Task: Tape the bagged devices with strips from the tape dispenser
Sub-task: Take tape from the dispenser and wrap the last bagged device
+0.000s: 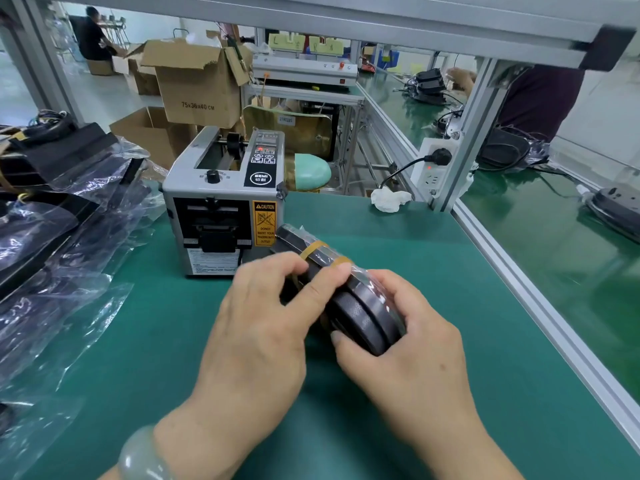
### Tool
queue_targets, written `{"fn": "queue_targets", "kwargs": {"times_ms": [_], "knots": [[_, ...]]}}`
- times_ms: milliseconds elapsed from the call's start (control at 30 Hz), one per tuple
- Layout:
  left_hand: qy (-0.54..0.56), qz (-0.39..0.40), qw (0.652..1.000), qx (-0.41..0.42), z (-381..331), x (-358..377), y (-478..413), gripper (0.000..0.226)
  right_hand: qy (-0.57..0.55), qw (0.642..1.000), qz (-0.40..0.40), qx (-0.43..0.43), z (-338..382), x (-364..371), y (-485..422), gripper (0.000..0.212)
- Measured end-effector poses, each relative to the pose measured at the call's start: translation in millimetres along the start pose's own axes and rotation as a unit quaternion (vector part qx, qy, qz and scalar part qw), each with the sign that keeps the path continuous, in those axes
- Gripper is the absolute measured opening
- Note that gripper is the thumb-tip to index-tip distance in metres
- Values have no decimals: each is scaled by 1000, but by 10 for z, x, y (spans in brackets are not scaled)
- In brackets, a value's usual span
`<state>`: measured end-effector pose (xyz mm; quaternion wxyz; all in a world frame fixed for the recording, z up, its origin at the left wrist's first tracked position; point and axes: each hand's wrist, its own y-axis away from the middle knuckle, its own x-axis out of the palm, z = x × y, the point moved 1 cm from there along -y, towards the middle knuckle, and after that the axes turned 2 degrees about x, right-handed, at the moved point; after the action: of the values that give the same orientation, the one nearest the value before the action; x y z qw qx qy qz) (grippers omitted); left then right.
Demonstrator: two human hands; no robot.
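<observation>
Cardboard boxes [194, 88] behind green bench [433, 271]

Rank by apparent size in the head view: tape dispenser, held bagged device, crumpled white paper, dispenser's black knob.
1. tape dispenser
2. bagged device, though it is nearer the camera
3. crumpled white paper
4. black knob

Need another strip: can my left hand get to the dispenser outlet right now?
Probably, once it lets go: the left hand grips the device, but nothing stands between it and the dispenser outlet just ahead.
</observation>
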<state>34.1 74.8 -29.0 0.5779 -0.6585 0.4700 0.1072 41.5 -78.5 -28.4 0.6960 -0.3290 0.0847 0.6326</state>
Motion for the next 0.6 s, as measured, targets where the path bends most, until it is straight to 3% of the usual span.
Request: {"fn": "queue_targets", "kwargs": {"times_ms": [167, 333, 500, 567, 600], "knots": [[-53, 26, 997, -39, 137, -11, -53, 65, -73, 997, 23, 31, -84, -37, -34, 52], [42, -5, 995, 85, -40, 14, -111, 52, -103, 994, 15, 30, -106, -74, -61, 48], [174, -9, 983, 55, -36, -114, -309, 37, -115, 992, 48, -8, -76, -108, -82, 52], [153, 52, 983, 89, -66, -151, -383, 47, -121, 990, 69, -26, -67, -104, -78, 53], [120, 121, 980, 107, -80, -143, -401, 58, -132, 987, 80, -33, -69, -103, -76, 55]]}}
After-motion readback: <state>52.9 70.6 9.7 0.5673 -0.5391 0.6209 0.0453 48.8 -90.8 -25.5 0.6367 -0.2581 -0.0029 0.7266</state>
